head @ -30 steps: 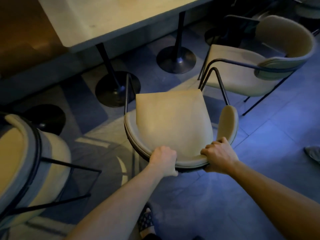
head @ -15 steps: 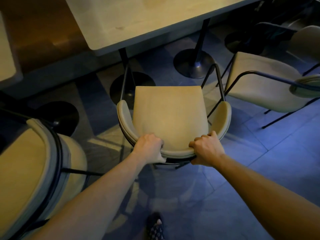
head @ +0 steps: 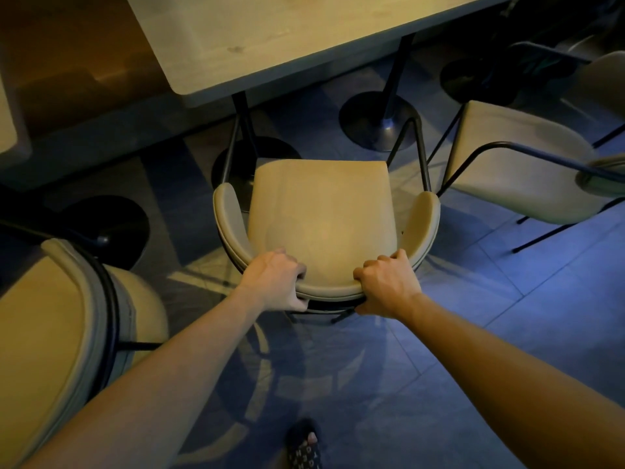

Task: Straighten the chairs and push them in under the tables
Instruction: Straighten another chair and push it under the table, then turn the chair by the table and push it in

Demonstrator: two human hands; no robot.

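Two hands on one chair [head: 323, 214]: left hand [head: 274, 282] curled tight over the left end of the curved backrest, fingers wrapped above and thumb tucked beneath; right hand [head: 384, 287] clenched the same way on the right end, knuckles up. Both arms stretched forward from the bottom corners. Beige seat squarely facing the table [head: 270, 38], front edge just short of the tabletop's near edge, not under it. Thin dark front legs beside the table's two round pedestal bases [head: 375, 118], the left one partly hidden behind the seat. Second chair [head: 517, 164] just to the right, angled, its dark metal armrest curving over the seat, well apart from the hands. Third chair [head: 50, 326] close at lower left, padded back ringed by a dark tube. Grey-blue tiled floor [head: 507, 333] below, dim light. Patterned sock [head: 304, 445] at the bottom edge, between the arms.
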